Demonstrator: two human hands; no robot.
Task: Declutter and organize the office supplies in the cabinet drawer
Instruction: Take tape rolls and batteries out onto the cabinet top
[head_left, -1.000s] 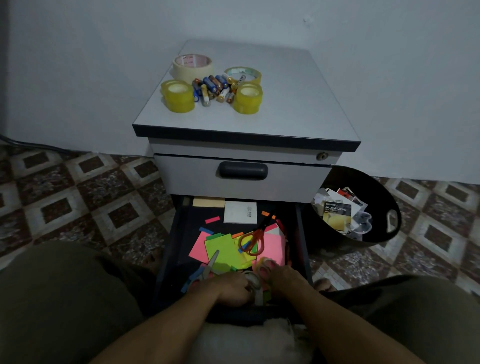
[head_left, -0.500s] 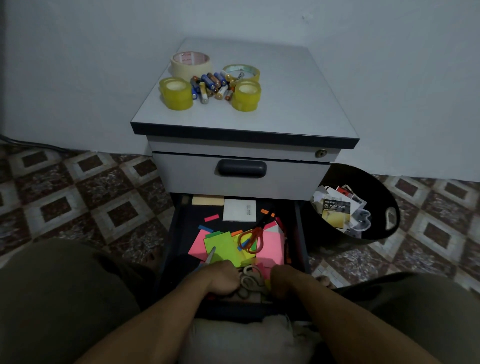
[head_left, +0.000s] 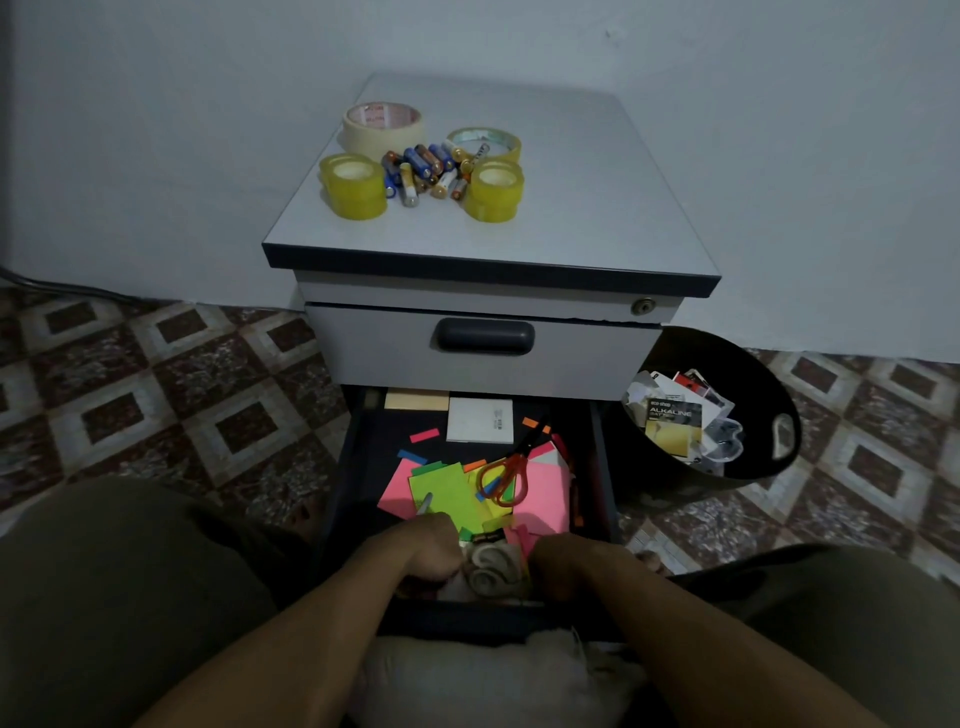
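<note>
Nestling between the curled left grip (head_left: 431, 552) and right grip (head_left: 565, 569) are grey scissor handles (head_left: 488, 569); what each holds I cannot tell.

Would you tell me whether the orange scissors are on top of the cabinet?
No, the scissors lie in the open drawer on coloured notes.

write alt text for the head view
A person's left hand and right hand reach into the near end of an open drawer strewn with sticky notes and orange scissors. On the cabinet top sit tape rolls and batteries; a black bin stands alongside.
</note>
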